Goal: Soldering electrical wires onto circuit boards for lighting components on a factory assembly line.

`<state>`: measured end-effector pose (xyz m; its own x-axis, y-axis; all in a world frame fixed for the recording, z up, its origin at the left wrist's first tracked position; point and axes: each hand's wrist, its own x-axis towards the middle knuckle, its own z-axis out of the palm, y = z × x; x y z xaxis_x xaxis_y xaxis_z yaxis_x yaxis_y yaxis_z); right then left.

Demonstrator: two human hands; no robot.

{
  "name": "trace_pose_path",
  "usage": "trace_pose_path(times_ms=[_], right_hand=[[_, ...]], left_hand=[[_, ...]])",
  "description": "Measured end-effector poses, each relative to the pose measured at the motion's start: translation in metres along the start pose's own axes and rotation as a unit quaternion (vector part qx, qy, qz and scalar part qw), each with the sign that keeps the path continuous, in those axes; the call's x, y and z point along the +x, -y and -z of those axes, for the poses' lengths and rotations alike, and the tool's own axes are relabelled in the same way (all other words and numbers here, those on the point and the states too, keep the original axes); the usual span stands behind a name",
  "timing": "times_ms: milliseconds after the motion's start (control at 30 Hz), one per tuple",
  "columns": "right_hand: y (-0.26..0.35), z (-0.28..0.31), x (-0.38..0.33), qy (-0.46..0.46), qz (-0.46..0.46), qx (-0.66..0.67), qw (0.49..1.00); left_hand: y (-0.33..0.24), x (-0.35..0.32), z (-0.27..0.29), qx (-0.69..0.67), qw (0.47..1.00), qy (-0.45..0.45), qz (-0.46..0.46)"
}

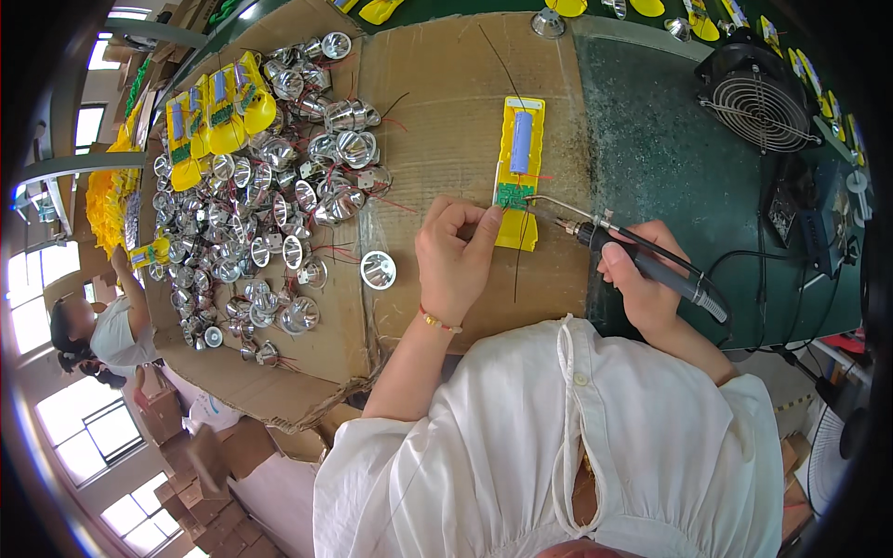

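On the cardboard sheet lies a yellow plastic casing (517, 234) holding a lilac cylindrical battery (522, 144) and a small green circuit board (511, 196). Thin black wires run out past both its ends, and a short red wire crosses below the battery. My left hand (453, 251) is closed at the casing's left edge beside the board; whatever its fingertips pinch is too small to make out. In my right hand (651, 296) is a soldering iron (662, 272), gripped by its dark handle. Its tip and a thin curved metal feed tube (558, 202) point at the board.
Many silver reflector cups (260, 214) with wires fill a cardboard tray on the left, with several yellow casings (219, 107) on top. One loose reflector (378, 270) lies by my left wrist. At right stand a fan (763, 107) and black cables (763, 270). Another person (116, 325) is far left.
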<state>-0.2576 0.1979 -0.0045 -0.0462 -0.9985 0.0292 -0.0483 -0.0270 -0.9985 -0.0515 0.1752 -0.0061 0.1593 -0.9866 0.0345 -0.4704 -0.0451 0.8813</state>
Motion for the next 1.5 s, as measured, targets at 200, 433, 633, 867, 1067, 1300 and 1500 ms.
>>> trace_pose_path(times_ms=[200, 433, 633, 867, 1067, 1300, 1500], right_hand=[[0.002, -0.003, 0.001, 0.001, -0.001, 0.007, 1.0], [0.002, -0.001, 0.001, 0.015, 0.019, -0.019, 1.0], [0.003, 0.002, -0.001, 0.005, 0.007, 0.022, 1.0], [0.003, 0.001, 0.0, 0.017, 0.011, 0.023, 1.0], [0.001, 0.001, 0.001, 0.018, 0.013, 0.014, 1.0], [-0.002, -0.007, 0.006, 0.022, -0.005, 0.037, 0.999], [-0.004, -0.009, 0.006, 0.026, -0.043, 0.05, 0.997]], left_hand=[[0.0, 0.0, -0.003, 0.006, 1.0, -0.002, -0.002], [0.0, 0.001, -0.005, -0.003, 1.0, -0.009, 0.007], [0.0, 0.001, -0.004, 0.015, 1.0, -0.012, -0.001], [0.003, 0.001, -0.006, 0.02, 1.0, -0.018, -0.009], [0.004, 0.001, -0.007, 0.008, 1.0, -0.02, -0.002], [0.004, 0.0, -0.008, -0.017, 0.999, -0.028, -0.009], [0.005, -0.002, -0.008, -0.021, 0.999, -0.03, 0.001]])
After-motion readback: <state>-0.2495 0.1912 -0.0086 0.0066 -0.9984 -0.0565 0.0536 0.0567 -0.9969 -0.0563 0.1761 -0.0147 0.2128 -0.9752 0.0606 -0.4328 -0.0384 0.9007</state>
